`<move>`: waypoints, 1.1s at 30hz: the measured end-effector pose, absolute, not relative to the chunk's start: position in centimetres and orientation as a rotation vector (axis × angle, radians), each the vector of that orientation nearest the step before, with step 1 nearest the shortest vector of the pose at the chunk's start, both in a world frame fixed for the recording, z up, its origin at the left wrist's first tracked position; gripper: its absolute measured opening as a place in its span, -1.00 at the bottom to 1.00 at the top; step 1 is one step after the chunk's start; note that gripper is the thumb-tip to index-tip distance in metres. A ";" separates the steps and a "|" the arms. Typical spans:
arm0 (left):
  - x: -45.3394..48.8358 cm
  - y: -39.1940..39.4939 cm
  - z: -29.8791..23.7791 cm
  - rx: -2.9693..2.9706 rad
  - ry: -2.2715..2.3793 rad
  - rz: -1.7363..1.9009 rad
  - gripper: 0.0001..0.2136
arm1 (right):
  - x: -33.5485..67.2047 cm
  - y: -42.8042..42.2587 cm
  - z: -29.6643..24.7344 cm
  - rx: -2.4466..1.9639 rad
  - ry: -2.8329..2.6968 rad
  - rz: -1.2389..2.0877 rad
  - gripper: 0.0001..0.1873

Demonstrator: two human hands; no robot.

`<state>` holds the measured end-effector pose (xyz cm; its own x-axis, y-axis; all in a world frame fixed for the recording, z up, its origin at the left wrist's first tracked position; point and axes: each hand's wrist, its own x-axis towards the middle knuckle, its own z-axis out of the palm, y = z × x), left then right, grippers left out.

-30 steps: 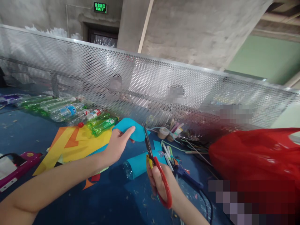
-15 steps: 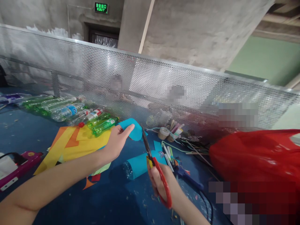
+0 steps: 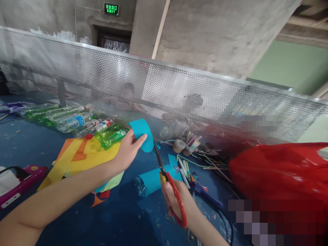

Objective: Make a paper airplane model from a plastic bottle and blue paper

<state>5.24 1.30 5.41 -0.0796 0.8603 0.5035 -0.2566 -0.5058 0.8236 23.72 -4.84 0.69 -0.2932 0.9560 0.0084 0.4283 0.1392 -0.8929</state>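
Observation:
My left hand [image 3: 129, 148] pinches a piece of blue paper [image 3: 142, 131] between thumb and fingers, holding it up above the table. In my right hand [image 3: 176, 196] are red-handled scissors [image 3: 179, 201], their dark blades pointing up and away from me. The blade tips touch or overlap the right edge of the paper; whether they are biting into it I cannot tell. Behind the scissors lies a clear plastic bottle [image 3: 139, 187] on its side, wrapped in blue paper [image 3: 153, 179] and partly hidden by my right hand.
Yellow and orange paper sheets [image 3: 84, 153] lie left on the blue table [image 3: 107, 225]. Several plastic bottles [image 3: 74, 121] line the perforated metal screen [image 3: 107, 75]. Markers [image 3: 185, 171], a blue glue gun [image 3: 205, 194] and a red bag [image 3: 276, 171] are right; a purple power strip [image 3: 25, 181] is left.
The blue paper has turned in my left hand, its far end rising and showing more of its face. The scissors have shifted slightly left along its edge.

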 end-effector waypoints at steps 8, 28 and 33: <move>5.1 1.5 5.6 1.413 0.708 1.714 -0.83 | 23.7 -4.6 0.3 -1.388 -1.792 1.120 -0.44; 5.3 1.0 5.2 1.588 0.737 1.616 -0.61 | 24.6 -4.9 1.3 -1.148 -2.000 1.015 -0.41; 5.0 0.8 5.6 1.641 0.766 1.501 -0.62 | 24.4 -5.1 1.6 -1.213 -1.967 0.955 -0.41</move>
